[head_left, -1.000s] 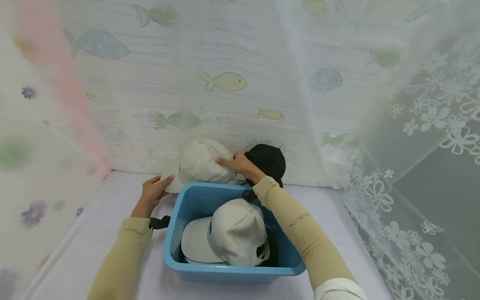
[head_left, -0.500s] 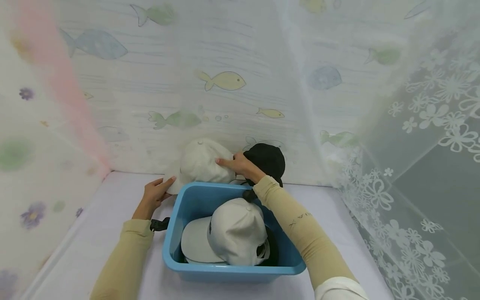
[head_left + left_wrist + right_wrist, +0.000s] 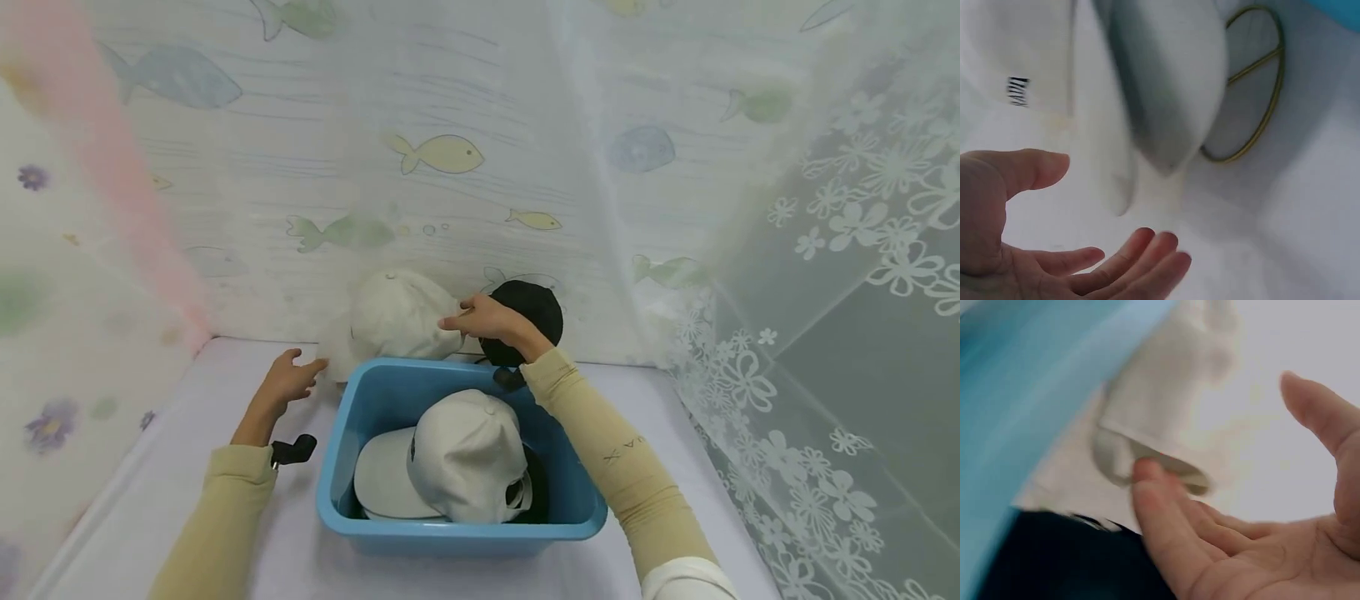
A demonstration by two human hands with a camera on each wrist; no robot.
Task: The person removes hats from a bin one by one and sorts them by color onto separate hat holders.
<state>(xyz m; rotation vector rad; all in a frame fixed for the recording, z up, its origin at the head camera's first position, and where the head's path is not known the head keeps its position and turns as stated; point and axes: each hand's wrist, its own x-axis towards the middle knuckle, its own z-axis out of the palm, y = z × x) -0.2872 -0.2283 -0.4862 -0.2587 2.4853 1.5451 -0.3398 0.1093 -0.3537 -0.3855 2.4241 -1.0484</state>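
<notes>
- White cloth point(image 3: 675, 442) is lying beneath a rectangular blue plastic tub point(image 3: 450, 546); a fish-printed pale curtain point(image 3: 450, 100) is hanging behind it.
- The tub's back rim is hiding the base of a white fabric cap point(image 3: 401, 321) standing behind it.
- Left of the tub, the left hand point(image 3: 288, 379) is spreading its fingers; beyond its back rim, the right hand point(image 3: 491, 322) is holding thumb and fingers apart (cap contact is staying unclear).
- Only the left wrist view is showing a brass-coloured wire loop point(image 3: 1281, 62).
</notes>
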